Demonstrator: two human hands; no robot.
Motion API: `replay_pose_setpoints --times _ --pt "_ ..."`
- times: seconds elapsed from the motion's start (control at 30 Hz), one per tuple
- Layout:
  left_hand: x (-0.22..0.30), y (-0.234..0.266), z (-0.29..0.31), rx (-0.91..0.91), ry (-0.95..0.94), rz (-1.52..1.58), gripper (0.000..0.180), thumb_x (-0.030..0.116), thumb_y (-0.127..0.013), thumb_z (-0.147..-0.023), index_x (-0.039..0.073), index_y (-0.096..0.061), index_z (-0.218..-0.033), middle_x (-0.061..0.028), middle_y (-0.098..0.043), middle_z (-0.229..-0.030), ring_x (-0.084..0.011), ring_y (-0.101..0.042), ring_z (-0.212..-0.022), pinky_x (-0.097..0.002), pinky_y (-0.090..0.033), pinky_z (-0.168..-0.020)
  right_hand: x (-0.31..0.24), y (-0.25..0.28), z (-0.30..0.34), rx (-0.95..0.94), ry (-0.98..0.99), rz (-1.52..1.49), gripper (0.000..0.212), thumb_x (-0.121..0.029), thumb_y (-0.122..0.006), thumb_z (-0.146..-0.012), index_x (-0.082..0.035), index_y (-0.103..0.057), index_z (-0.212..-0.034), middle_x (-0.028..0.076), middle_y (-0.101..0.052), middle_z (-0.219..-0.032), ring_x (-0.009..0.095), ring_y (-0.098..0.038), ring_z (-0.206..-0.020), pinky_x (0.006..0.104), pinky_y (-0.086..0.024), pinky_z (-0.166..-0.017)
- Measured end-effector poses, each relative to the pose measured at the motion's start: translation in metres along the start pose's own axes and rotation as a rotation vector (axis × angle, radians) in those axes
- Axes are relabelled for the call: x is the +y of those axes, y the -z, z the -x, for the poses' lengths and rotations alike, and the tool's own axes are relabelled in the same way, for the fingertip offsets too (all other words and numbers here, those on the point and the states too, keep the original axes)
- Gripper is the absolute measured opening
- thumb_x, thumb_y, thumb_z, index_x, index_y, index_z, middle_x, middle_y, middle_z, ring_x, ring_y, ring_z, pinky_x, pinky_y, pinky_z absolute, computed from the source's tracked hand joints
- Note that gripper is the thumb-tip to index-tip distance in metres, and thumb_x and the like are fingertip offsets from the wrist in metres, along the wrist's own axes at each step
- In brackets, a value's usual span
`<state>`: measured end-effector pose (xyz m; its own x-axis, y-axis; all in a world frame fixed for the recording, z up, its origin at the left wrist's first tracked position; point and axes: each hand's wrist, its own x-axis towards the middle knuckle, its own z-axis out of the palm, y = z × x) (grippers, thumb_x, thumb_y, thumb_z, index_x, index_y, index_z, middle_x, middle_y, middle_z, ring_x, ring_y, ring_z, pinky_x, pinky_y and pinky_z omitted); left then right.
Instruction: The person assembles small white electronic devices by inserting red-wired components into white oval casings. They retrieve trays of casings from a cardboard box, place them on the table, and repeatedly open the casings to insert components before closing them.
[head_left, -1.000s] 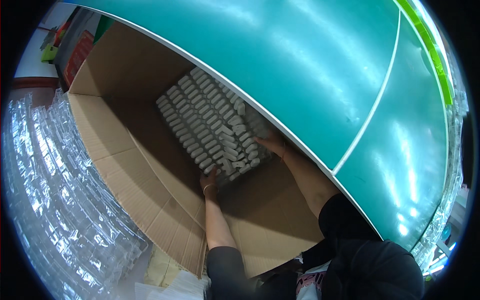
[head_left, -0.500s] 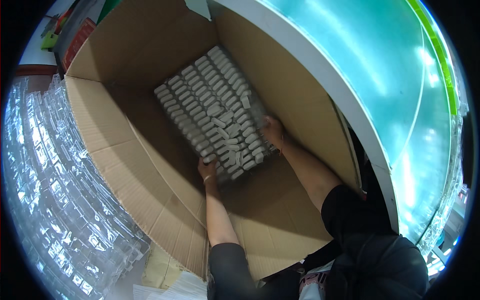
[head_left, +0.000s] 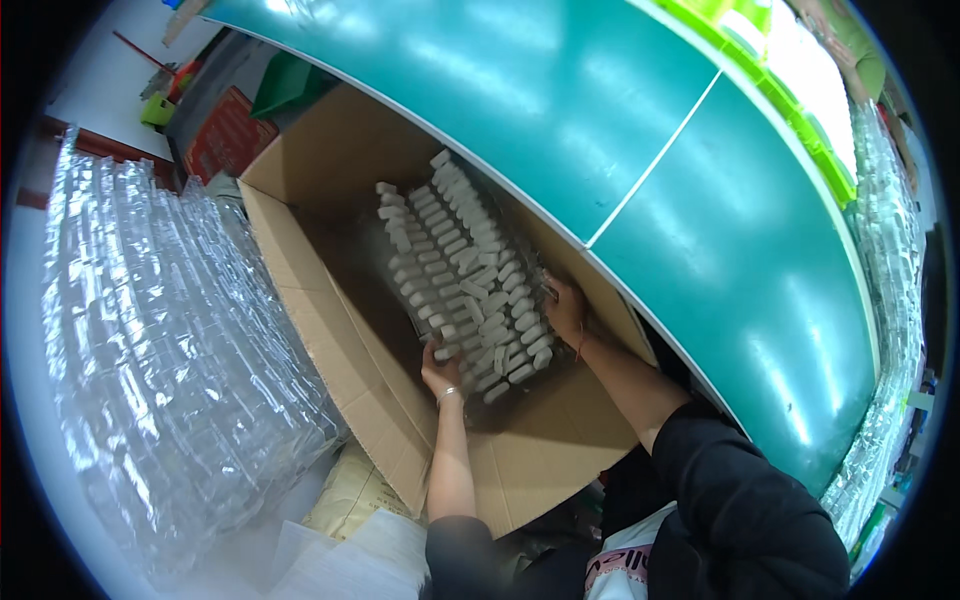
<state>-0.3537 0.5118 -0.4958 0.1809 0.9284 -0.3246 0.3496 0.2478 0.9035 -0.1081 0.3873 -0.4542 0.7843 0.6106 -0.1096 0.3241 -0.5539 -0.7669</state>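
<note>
A clear plastic tray with rows of white oblong pieces (head_left: 440,268) is inside a large open cardboard box (head_left: 345,330). My left hand (head_left: 440,372) grips the tray's near left edge, its fingers curled round the rim. At the right edge, close to the box wall, my right hand (head_left: 565,308) is closed on the same tray. Some pieces lie loose and crooked across the rows in the right part. The rows look bowed, and the tray looks tilted. Its underside and the box floor beneath are hidden.
A green-topped table (head_left: 700,190) runs along the box's far right side. Stacked clear plastic trays (head_left: 180,360) stand to the left. White sheets (head_left: 360,560) and a yellowish sack (head_left: 350,500) lie near the box's front. A green bin (head_left: 285,85) is behind it.
The view has shifted, showing more of the table and stacks. The tray's rows, flat before, now look bowed and tilted. Both hands keep hold of its edges.
</note>
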Motion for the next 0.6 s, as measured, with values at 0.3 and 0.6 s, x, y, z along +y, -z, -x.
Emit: replay_pose_setpoints --times 0.3,0.6 --pt "0.101 0.025 0.04 -0.002 -0.072 0.137 0.065 -0.016 -0.066 -0.073 -0.002 -0.051 -0.134 -0.0152 -0.061 -0.127 -0.0197 -0.062 -0.105 -0.03 -0.05 -0.089 -0.065 0.049 0.022 0.034 0.062 -0.056 0.047 -0.005 -0.055 -0.08 -0.005 -0.061 -0.126 0.028 -0.064 -0.106 0.043 -0.06 -0.097 0.0459 -0.049 -0.085" --pt "0.215 0.064 0.094 -0.013 -0.148 0.132 0.072 -0.019 -0.065 -0.071 -0.003 -0.044 -0.138 -0.0194 -0.056 -0.135 -0.0218 -0.062 -0.108 -0.0304 -0.054 -0.084 -0.138 0.12 0.055 0.057 0.202 -0.053 0.041 -0.003 -0.056 -0.081 -0.003 -0.064 -0.121 0.021 -0.068 -0.082 0.03 -0.061 -0.062 0.0364 -0.05 -0.065"
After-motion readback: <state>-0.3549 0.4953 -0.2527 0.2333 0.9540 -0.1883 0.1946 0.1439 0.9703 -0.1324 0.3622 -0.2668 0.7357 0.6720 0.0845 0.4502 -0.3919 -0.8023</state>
